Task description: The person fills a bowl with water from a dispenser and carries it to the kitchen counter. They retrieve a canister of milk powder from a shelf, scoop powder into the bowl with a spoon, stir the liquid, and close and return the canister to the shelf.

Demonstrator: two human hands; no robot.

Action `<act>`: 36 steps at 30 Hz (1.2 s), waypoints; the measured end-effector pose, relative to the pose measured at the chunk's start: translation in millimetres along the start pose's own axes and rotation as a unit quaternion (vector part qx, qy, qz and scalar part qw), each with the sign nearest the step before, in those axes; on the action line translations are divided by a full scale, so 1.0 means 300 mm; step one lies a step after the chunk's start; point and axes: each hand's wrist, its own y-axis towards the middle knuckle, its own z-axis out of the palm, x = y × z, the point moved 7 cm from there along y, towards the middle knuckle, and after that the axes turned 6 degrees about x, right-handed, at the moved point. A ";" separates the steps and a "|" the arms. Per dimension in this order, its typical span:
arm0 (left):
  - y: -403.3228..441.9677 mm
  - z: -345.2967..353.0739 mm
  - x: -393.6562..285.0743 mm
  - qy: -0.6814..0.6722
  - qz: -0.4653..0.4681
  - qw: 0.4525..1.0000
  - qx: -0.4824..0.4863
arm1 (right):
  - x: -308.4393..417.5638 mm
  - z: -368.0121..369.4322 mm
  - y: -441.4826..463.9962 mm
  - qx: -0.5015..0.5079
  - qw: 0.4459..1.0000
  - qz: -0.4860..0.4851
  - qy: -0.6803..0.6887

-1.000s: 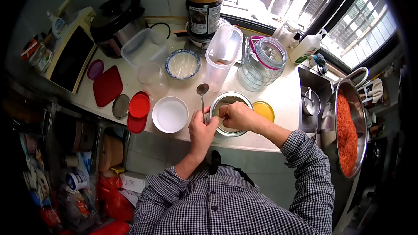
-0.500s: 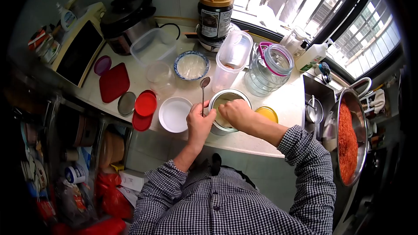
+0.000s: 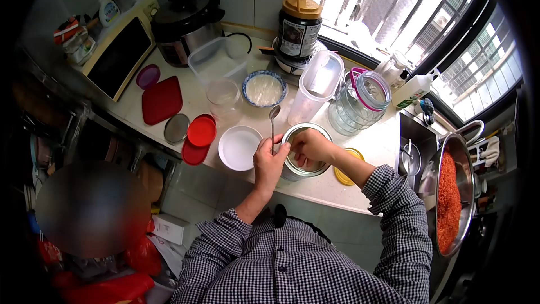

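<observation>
My left hand (image 3: 269, 162) is closed around the handle of a metal spoon (image 3: 274, 117), which stands upright with its bowl at the top. Its thumb is at the near-left rim of a round metal tin (image 3: 292, 175). Into the mouth of that tin reaches my right hand (image 3: 313, 147), bent at the wrist, its fingers pointing down and slightly apart. I see nothing between them, though the tips are partly hidden. Left of the tin sits a round white lid or shallow bowl (image 3: 240, 148); to its right lies a yellow lid (image 3: 344, 175), partly behind my right forearm.
Behind the tin stand a tall clear plastic container (image 3: 306, 101), a large glass jar (image 3: 351, 115) and a blue-rimmed bowl (image 3: 264, 89). Red lids (image 3: 201, 130) lie on the left. A steel basin of red flakes (image 3: 448, 202) is at the right, beside the sink (image 3: 406, 129).
The view has shifted, so the counter appears further right. Over the tin, my right hand's fingers have gone from bunched to pointing down and apart. My left hand still holds the spoon.
</observation>
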 end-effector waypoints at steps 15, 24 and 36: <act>-0.162 -0.383 0.297 -0.112 -0.133 0.940 -0.292 | 0.009 -0.114 -0.198 -0.104 0.976 -0.007 0.190; -0.166 -0.344 0.435 0.014 -0.094 0.954 -0.284 | -0.053 -0.154 -0.259 -0.143 0.955 -0.042 0.257; -0.137 -0.316 0.448 -0.151 -0.131 0.947 -0.253 | 0.031 -0.167 -0.290 -0.150 0.930 -0.085 0.325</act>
